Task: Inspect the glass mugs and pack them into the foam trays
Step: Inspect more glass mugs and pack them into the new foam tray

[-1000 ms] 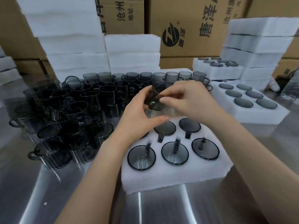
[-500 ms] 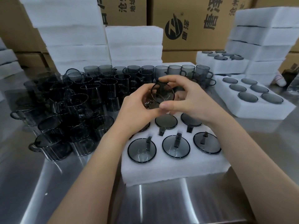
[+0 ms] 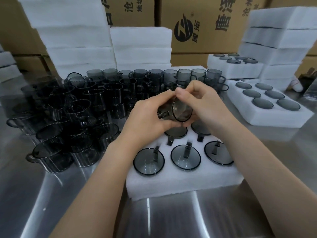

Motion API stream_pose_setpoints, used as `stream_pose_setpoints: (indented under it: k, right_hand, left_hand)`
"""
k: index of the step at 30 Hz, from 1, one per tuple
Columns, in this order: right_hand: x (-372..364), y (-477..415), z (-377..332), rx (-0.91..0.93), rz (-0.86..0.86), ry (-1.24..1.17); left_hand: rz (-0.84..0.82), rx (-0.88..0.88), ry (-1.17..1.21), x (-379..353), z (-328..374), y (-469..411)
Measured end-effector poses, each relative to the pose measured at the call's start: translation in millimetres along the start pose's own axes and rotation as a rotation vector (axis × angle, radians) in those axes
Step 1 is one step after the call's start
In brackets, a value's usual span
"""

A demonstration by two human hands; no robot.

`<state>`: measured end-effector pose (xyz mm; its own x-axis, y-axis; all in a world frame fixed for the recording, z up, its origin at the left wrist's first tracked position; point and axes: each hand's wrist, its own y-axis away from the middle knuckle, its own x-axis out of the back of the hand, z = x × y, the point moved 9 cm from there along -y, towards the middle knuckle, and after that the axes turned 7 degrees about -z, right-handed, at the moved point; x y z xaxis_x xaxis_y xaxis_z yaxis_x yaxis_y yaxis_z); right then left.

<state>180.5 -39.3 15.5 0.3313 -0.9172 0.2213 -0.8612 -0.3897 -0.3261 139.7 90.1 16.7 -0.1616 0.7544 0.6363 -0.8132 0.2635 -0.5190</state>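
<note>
Both hands hold one smoky grey glass mug [image 3: 178, 112] tipped on its side, its round base facing me. My left hand [image 3: 147, 115] cups it from the left and below; my right hand [image 3: 200, 102] grips it from the right, thumb at the top. They hover over the back row of a white foam tray [image 3: 180, 182]. Five upside-down mugs sit in the tray, among them three in the front row [image 3: 148, 162]. The back-left pocket is hidden behind my left hand.
Several loose dark mugs [image 3: 82, 114] crowd the steel table to the left and behind. A filled foam tray [image 3: 272, 115] lies to the right, another [image 3: 235, 67] behind it. Foam stacks [image 3: 140, 47] and cardboard boxes [image 3: 202, 24] line the back.
The mug has been turned in my hands, from its open rim toward me to its base toward me, and lowered slightly nearer the tray. Both hands kept their hold.
</note>
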Motion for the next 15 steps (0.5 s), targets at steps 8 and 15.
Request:
stream_pose_setpoints:
  k: [8, 15]
  right_hand:
    - [-14.1, 0.3, 10.1, -0.130, -0.307, -0.480]
    - [-14.7, -0.5, 8.7, -0.043, -0.299, -0.283]
  left_hand:
    - [0.061, 0.067, 0.213, 9.1, -10.8, 0.2]
    - [0.051, 0.119, 0.214, 5.6, -16.4, 1.3]
